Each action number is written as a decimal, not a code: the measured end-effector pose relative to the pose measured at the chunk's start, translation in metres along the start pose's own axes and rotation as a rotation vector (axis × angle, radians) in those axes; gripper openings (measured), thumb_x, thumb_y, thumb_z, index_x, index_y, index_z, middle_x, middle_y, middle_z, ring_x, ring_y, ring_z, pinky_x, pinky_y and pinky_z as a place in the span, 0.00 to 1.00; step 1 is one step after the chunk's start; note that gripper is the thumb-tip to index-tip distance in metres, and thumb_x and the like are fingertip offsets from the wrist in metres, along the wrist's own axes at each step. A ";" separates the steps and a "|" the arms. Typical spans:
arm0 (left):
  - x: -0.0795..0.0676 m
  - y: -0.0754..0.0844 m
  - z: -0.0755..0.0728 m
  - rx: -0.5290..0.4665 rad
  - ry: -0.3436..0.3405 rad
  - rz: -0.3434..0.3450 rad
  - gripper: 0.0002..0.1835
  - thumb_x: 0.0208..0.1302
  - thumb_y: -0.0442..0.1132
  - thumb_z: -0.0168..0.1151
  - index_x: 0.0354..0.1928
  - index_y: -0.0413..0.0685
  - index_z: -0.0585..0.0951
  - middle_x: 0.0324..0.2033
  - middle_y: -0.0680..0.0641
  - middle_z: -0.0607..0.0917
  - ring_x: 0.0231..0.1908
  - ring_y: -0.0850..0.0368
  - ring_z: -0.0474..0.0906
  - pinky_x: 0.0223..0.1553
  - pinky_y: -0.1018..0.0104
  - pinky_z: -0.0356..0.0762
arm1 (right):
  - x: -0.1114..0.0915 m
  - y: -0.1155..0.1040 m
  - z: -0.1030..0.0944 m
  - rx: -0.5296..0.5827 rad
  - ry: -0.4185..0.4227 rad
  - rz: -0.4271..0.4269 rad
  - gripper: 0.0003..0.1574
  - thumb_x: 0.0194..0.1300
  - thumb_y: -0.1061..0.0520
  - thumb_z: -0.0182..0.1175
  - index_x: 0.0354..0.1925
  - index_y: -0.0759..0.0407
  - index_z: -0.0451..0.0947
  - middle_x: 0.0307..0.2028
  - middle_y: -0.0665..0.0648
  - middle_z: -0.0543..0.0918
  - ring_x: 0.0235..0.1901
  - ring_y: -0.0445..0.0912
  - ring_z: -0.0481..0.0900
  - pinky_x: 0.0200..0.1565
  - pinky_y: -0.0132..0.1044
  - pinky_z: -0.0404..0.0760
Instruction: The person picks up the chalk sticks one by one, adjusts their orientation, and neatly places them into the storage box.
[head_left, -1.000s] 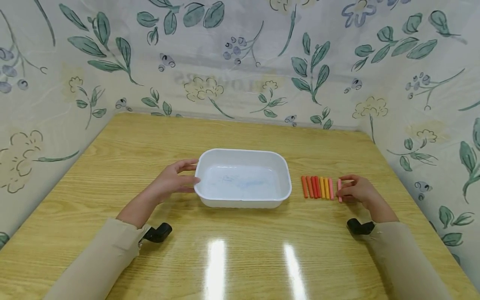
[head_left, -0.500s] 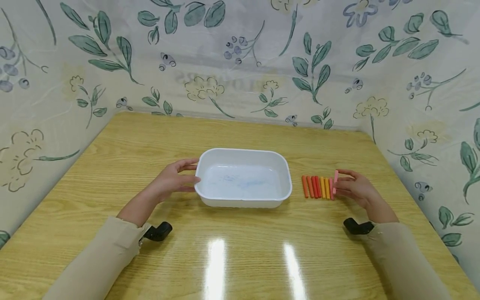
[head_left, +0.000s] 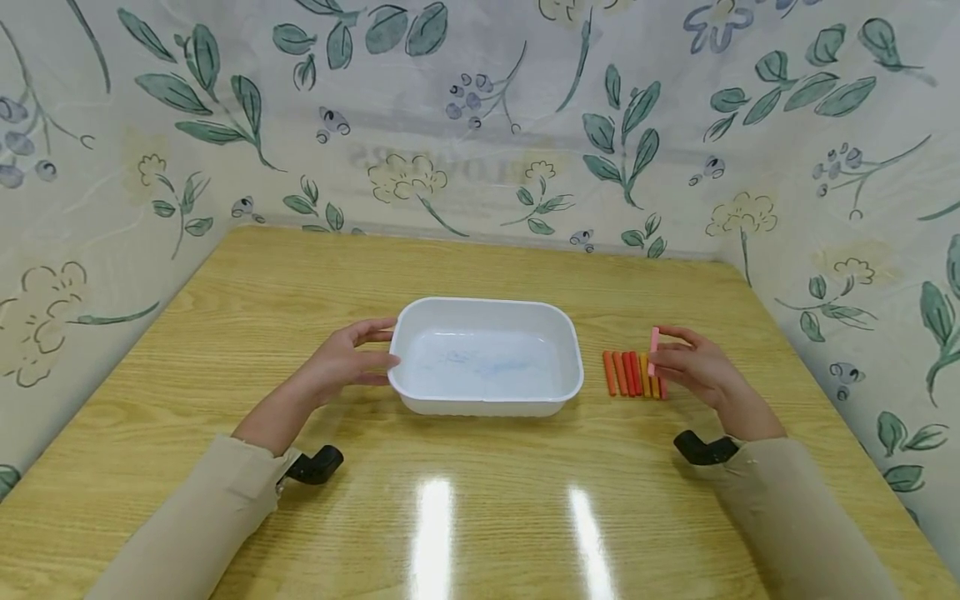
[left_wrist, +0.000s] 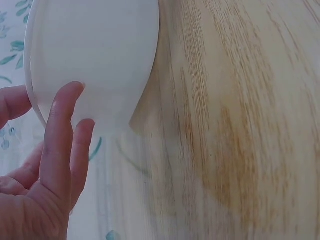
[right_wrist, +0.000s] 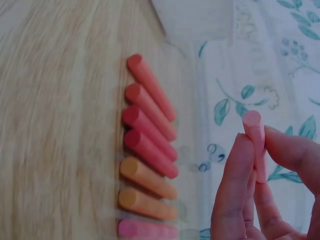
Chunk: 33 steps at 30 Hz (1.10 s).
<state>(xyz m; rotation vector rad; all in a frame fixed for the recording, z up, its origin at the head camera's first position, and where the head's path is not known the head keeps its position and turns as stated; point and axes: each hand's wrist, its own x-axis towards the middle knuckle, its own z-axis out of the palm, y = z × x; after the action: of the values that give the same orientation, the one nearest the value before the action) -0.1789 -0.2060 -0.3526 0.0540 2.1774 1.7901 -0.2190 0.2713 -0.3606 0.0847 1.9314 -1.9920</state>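
Note:
In the head view, a white plastic basin [head_left: 483, 408] stands upright mid-table. At its left end my left hand [head_left: 351, 362] rests with fairly straight fingers; in the left wrist view, fingertips [left_wrist: 75, 92] lie by the basin's outer wall [left_wrist: 100, 45]. My right hand [head_left: 693, 367] pinches a pink chalk stick [right_wrist: 254, 125] between thumb and fingers, raised above a row of chalks. The row holds orange-red, red [head_left: 636, 373], yellow [right_wrist: 145, 177] and pink chalks [right_wrist: 147, 229], side by side to the basin's right. In the head view the right hand partly hides the row's right end.
The wooden table [head_left: 337, 533] reflects two bright strips of light near its front. A flower-print sheet [head_left: 480, 125] hangs behind the table and along both sides. Black wrist devices [head_left: 315, 465] show on both sleeves.
My right hand has lifted the rightmost pink chalk stick off the table and carried it left and upward over the row. The left hand and the basin stay in place.

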 end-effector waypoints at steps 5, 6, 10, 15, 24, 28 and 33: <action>0.001 0.000 0.000 -0.002 0.001 -0.003 0.36 0.62 0.30 0.59 0.70 0.39 0.55 0.63 0.32 0.60 0.53 0.37 0.70 0.45 0.52 0.80 | 0.002 -0.004 0.007 0.050 -0.016 -0.006 0.36 0.62 0.67 0.58 0.64 0.60 0.54 0.42 0.57 0.75 0.36 0.46 0.81 0.43 0.34 0.82; 0.001 0.000 0.000 -0.004 0.001 -0.003 0.36 0.62 0.30 0.59 0.70 0.39 0.55 0.63 0.32 0.60 0.52 0.38 0.71 0.45 0.52 0.80 | 0.002 -0.005 0.008 0.053 -0.013 -0.001 0.37 0.62 0.67 0.59 0.64 0.60 0.54 0.43 0.57 0.74 0.36 0.46 0.81 0.43 0.34 0.82; 0.000 0.001 0.001 -0.007 -0.002 0.000 0.36 0.62 0.30 0.59 0.70 0.39 0.55 0.63 0.32 0.60 0.52 0.38 0.71 0.46 0.52 0.79 | 0.003 -0.009 0.015 0.069 -0.025 0.009 0.40 0.63 0.67 0.57 0.68 0.61 0.49 0.44 0.57 0.72 0.36 0.45 0.81 0.42 0.33 0.82; 0.000 0.001 0.001 -0.012 -0.001 0.001 0.36 0.61 0.30 0.59 0.70 0.38 0.55 0.63 0.32 0.60 0.53 0.36 0.70 0.46 0.52 0.79 | 0.006 -0.015 0.026 0.125 -0.064 0.015 0.41 0.66 0.67 0.54 0.70 0.62 0.44 0.40 0.55 0.76 0.35 0.45 0.81 0.41 0.32 0.82; 0.000 -0.001 0.000 -0.013 -0.005 0.005 0.37 0.61 0.30 0.60 0.70 0.39 0.56 0.63 0.32 0.60 0.52 0.38 0.71 0.45 0.53 0.80 | 0.015 -0.024 0.046 0.179 -0.066 0.027 0.37 0.66 0.69 0.51 0.68 0.60 0.48 0.34 0.53 0.79 0.32 0.44 0.81 0.40 0.33 0.83; 0.000 -0.001 0.000 -0.006 -0.002 0.005 0.37 0.61 0.31 0.61 0.70 0.39 0.56 0.63 0.33 0.60 0.52 0.39 0.72 0.45 0.53 0.80 | 0.020 -0.027 0.054 0.199 -0.063 0.038 0.37 0.67 0.69 0.51 0.68 0.60 0.48 0.34 0.53 0.79 0.33 0.44 0.81 0.40 0.33 0.83; -0.001 0.000 0.000 -0.002 0.000 0.005 0.37 0.61 0.31 0.60 0.70 0.39 0.56 0.63 0.32 0.61 0.51 0.40 0.72 0.45 0.52 0.80 | 0.024 -0.031 0.064 0.235 -0.061 0.057 0.38 0.66 0.69 0.51 0.69 0.58 0.48 0.34 0.55 0.79 0.32 0.45 0.81 0.43 0.36 0.82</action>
<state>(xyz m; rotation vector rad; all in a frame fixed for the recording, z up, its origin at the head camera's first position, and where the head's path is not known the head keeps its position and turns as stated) -0.1786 -0.2064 -0.3520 0.0586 2.1773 1.7953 -0.2378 0.2039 -0.3342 0.1357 1.6323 -2.1492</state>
